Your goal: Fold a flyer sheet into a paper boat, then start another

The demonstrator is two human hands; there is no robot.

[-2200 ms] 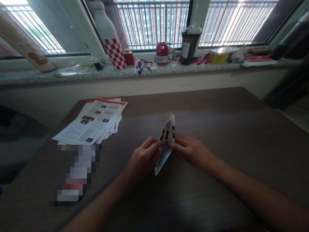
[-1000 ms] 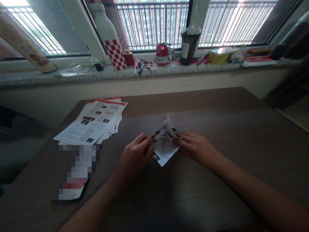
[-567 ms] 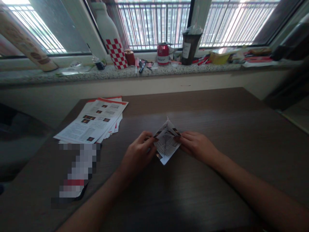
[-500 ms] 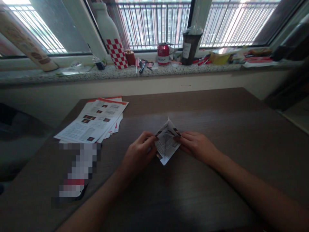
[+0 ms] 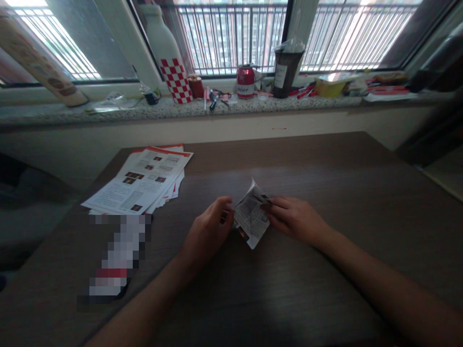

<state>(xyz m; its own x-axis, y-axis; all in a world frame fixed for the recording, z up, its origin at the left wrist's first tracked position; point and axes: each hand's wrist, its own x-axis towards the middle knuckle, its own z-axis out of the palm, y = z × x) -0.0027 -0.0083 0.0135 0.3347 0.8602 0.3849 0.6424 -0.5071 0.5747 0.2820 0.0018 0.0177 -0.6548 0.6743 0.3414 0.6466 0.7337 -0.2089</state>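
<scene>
A small folded piece of printed paper stands half-open on the dark wooden table, a point facing away from me. My left hand pinches its left edge with curled fingers. My right hand pinches the right edge, fingertips pressed on the fold. Both hands rest low on the table, one on each side of the paper.
A stack of printed leaflets lies at the left of the table, with a blurred-out flat object below it. On the stone windowsill stand a red-checked bottle, a red can, a dark cup and scattered small items.
The paper was a narrow closed shape, then spread into a wider diamond. Now its left side is tilting up as my hands bring the edges closer together.
</scene>
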